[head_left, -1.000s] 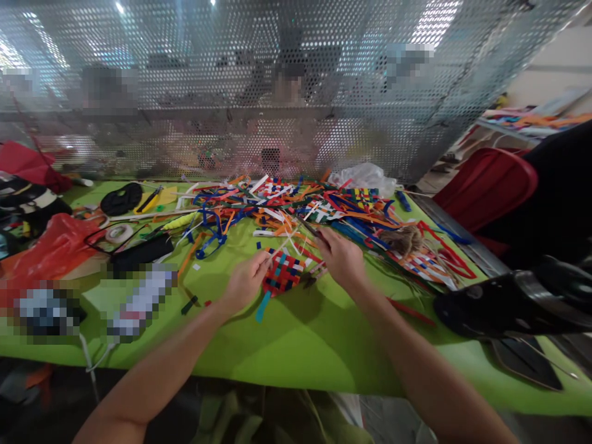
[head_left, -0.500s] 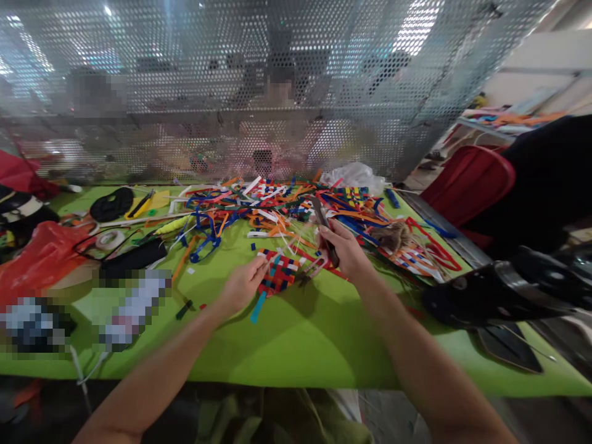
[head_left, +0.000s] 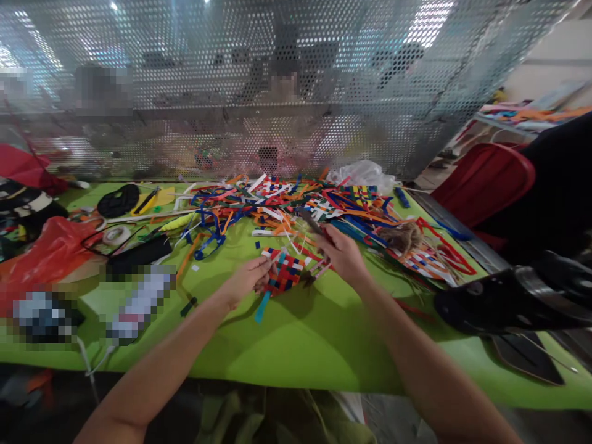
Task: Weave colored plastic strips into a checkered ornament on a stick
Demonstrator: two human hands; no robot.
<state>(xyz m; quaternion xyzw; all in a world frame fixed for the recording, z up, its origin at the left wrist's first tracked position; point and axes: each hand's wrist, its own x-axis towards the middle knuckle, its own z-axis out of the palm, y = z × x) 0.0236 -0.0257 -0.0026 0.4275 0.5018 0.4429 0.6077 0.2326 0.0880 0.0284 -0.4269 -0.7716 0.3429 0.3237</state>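
Observation:
My left hand is closed, its fingers pinching the left edge of a small woven patch of red, navy, white and orange strips. A teal strip hangs from the patch's lower corner. To the right, my right hand is wrapped round a long, dark, flat tool, whose far end points up and left over the strip pile. Its exact kind I cannot make out. Between that hand and the patch's right edge is a thin pronged piece, partly hidden by my fingers.
Loose coloured strips pile across the back of the green table, before a perforated metal screen. A twine bundle lies right. A black cylindrical device juts in. Left are a tape roll and red plastic bag.
The dark tool has tipped further to the left in my right hand. My left hand keeps its pinch on the woven patch. The whole view has shifted slightly.

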